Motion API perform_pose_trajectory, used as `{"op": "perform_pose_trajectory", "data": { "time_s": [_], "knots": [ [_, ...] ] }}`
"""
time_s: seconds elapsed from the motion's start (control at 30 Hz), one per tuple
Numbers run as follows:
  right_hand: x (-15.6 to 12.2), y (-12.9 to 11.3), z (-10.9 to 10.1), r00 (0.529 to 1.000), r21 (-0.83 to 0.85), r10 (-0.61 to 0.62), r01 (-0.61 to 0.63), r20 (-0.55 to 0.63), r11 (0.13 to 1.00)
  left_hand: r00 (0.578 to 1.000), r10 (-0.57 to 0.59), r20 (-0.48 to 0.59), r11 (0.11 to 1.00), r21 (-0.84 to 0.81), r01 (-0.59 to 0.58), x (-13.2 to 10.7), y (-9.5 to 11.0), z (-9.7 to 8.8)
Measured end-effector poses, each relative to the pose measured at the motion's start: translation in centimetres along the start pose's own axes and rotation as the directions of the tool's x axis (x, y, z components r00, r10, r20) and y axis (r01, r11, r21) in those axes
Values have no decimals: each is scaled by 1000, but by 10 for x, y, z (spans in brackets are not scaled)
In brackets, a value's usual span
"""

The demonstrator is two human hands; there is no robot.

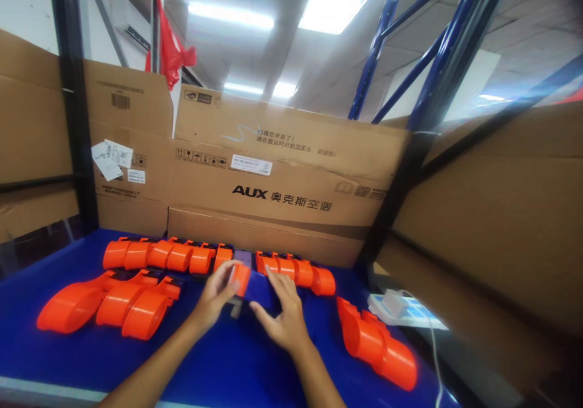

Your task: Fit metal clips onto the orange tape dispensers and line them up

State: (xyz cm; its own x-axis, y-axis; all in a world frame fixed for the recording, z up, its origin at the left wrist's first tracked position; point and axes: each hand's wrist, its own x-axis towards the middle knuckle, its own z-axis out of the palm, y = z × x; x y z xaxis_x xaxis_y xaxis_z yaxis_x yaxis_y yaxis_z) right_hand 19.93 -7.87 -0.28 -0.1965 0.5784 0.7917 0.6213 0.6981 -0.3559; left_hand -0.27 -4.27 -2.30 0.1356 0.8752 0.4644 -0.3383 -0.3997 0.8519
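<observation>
My left hand point(217, 295) is closed round a small orange plastic part point(240, 277) at the middle of the blue table point(218, 365). Beside it, my right hand point(283, 314) rests with fingers spread, touching the table just right of that part. A small purple-grey piece point(243, 256) sits right behind the held part. A row of orange plastic housings point(159, 254) runs along the back left, and a shorter row point(296, 271) lies at the back right.
Three larger orange housings point(109, 305) lie at the left front, and two more point(378, 344) at the right. Brown cardboard boxes point(282, 183) wall the back and both sides. A white charger with a cable point(394, 303) sits at the right edge. Blue rack posts point(437, 62) rise behind.
</observation>
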Motion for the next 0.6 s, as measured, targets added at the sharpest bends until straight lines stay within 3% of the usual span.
{"op": "perform_pose_trajectory", "data": {
  "time_s": [0.13,0.33,0.47,0.6],
  "knots": [
    [4,1,-5,984,280,177,-172,5,945,987,-41,158,989,-132,63,-4,-2,-1],
    [5,0,-6,925,574,290,-379,244,726,961,-101,256,990,-72,124,-7,7,2],
    [0,1,-4,879,626,301,-476,371,618,978,-99,183,995,-2,101,-5,9,3],
    [-1,5,-4,880,666,320,-474,350,576,993,-120,-20,993,6,121,3,0,1]
  ]
}}
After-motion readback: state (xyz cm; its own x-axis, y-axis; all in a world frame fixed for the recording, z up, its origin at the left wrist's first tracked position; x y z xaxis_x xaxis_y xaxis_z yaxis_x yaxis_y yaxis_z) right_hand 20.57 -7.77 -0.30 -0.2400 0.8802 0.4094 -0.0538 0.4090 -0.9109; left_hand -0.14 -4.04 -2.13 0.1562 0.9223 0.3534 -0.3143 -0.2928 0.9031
